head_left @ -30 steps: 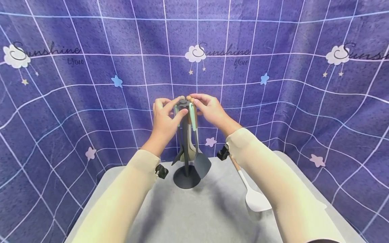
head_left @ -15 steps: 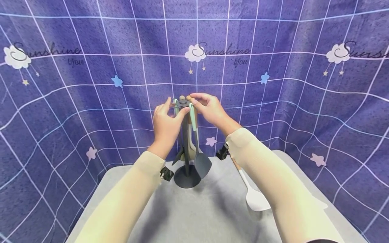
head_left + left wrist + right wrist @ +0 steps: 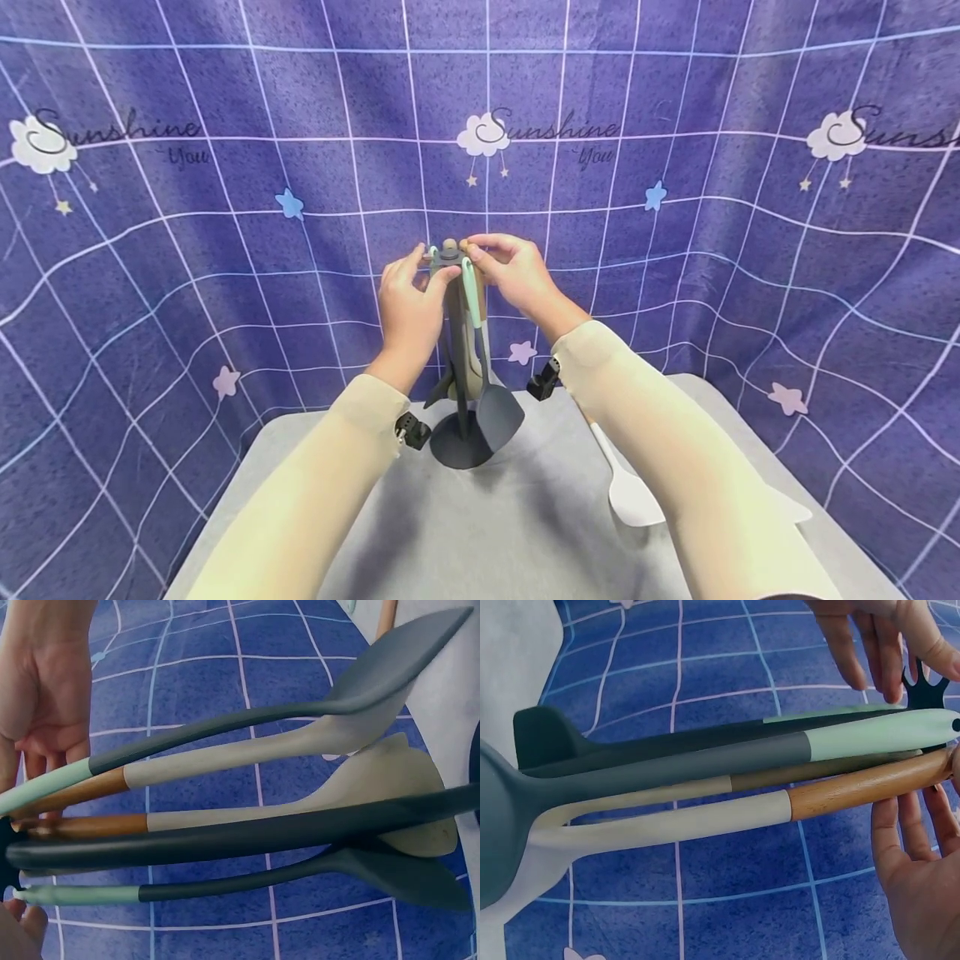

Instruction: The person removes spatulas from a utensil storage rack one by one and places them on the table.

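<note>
A dark utensil rack [image 3: 457, 354] with a round base and a hooked top stands mid-table, with several kitchen utensils hanging from it. My left hand [image 3: 408, 304] holds its top from the left, thumb on the near rim. On the right side, my right hand [image 3: 519, 271] pinches the end of a white utensil's wooden handle [image 3: 855, 787] at the hooks. That utensil's head is partly hidden behind a grey turner [image 3: 498, 417] with a mint handle. Behind them hang a beige, wooden-handled utensil [image 3: 225, 820] and another grey, mint-handled one [image 3: 225, 883].
A white turner [image 3: 630, 500] with a wooden handle lies on the grey table [image 3: 465, 542] at the right, partly under my right forearm. Another white piece [image 3: 791, 505] shows beyond that sleeve. A blue gridded curtain [image 3: 360, 167] surrounds the table's back and sides.
My left fingers have drawn back from over the rack's top to its left side, and the left forearm has shifted right. The rack's top and hanging grey turner have moved slightly. My right hand stays there.
</note>
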A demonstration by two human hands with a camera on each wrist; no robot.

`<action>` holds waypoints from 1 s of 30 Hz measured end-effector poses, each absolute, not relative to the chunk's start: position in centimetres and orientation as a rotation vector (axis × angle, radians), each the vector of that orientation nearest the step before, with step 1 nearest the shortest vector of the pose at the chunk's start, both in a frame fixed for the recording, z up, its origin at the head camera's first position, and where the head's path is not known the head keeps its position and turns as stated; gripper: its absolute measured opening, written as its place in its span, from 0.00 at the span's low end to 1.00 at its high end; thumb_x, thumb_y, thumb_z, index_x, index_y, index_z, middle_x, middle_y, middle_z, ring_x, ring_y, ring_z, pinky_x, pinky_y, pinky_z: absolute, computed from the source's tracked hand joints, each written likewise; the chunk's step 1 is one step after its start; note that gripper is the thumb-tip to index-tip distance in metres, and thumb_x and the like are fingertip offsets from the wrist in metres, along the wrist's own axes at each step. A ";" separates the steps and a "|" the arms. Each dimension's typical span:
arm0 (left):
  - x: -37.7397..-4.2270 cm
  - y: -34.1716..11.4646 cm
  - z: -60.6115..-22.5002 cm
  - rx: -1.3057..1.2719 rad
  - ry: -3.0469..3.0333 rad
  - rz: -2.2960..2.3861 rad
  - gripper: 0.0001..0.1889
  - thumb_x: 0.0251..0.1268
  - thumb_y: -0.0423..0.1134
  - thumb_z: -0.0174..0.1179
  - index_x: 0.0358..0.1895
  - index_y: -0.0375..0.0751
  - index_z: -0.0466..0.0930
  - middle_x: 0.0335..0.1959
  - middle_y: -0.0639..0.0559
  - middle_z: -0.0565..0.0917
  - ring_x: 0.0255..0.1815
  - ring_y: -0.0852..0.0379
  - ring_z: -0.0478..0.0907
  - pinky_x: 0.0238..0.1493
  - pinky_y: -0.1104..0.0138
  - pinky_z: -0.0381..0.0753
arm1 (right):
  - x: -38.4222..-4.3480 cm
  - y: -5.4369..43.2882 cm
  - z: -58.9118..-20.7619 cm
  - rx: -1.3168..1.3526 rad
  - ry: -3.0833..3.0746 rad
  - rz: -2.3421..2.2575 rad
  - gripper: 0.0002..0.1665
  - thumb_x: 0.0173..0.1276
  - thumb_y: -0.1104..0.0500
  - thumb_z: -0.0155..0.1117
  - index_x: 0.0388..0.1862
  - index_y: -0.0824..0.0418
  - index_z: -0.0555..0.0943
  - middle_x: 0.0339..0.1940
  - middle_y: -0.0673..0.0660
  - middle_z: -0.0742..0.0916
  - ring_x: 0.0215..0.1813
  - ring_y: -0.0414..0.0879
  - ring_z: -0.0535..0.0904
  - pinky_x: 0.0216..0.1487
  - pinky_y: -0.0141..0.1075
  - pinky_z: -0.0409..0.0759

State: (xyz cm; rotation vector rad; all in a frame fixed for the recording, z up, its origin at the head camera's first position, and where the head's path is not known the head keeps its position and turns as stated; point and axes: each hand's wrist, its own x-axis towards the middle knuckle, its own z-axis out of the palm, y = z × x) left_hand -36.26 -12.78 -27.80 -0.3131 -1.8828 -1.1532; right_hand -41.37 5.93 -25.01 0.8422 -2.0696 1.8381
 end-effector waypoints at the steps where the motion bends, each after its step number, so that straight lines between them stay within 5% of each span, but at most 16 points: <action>1: -36.3 -12.9 -27.8 -0.318 -1.884 -1.163 0.39 0.73 0.55 0.77 0.76 0.31 0.81 0.67 0.37 0.90 0.72 0.41 0.81 0.73 0.51 0.87 | -41.3 5.9 -25.0 0.844 -2.064 1.842 0.21 0.87 0.52 0.71 0.70 0.60 0.89 0.69 0.59 0.93 0.67 0.57 0.93 0.63 0.46 0.96; 9: -36.7 -14.1 -27.8 -0.398 -1.942 -1.267 0.31 0.82 0.52 0.70 0.77 0.36 0.81 0.75 0.37 0.85 0.81 0.39 0.77 0.81 0.41 0.79 | -40.7 5.5 -25.2 0.857 -1.937 1.929 0.17 0.83 0.61 0.74 0.65 0.67 0.90 0.67 0.60 0.92 0.56 0.43 0.94 0.55 0.40 0.97; 14: -37.1 -14.5 -27.6 -0.458 -1.964 -1.302 0.32 0.87 0.50 0.64 0.82 0.35 0.75 0.75 0.37 0.84 0.73 0.37 0.80 0.78 0.41 0.80 | -40.2 5.2 -25.4 0.834 -1.898 1.886 0.17 0.80 0.62 0.77 0.62 0.68 0.91 0.66 0.58 0.89 0.57 0.42 0.92 0.53 0.33 0.95; 18: -37.4 -14.7 -27.7 -0.481 -1.974 -1.342 0.32 0.89 0.49 0.60 0.83 0.33 0.73 0.76 0.38 0.84 0.77 0.38 0.80 0.83 0.40 0.77 | -39.7 5.1 -25.6 0.776 -1.919 1.768 0.17 0.77 0.60 0.81 0.60 0.64 0.93 0.65 0.58 0.90 0.59 0.44 0.90 0.59 0.32 0.92; 23: -37.5 -14.9 -27.7 -0.541 -2.022 -1.413 0.33 0.91 0.51 0.53 0.86 0.35 0.68 0.81 0.40 0.81 0.76 0.34 0.82 0.84 0.44 0.79 | -39.2 4.9 -25.9 0.745 -1.917 1.636 0.16 0.75 0.60 0.83 0.58 0.64 0.94 0.62 0.60 0.91 0.60 0.50 0.87 0.72 0.41 0.87; 30: -37.5 -15.2 -27.6 -0.582 -2.088 -1.434 0.33 0.94 0.52 0.49 0.89 0.38 0.63 0.85 0.39 0.76 0.74 0.28 0.83 0.84 0.43 0.79 | -39.1 5.0 -26.1 0.762 -1.932 1.527 0.15 0.77 0.59 0.81 0.58 0.64 0.93 0.59 0.61 0.90 0.62 0.53 0.84 0.74 0.48 0.84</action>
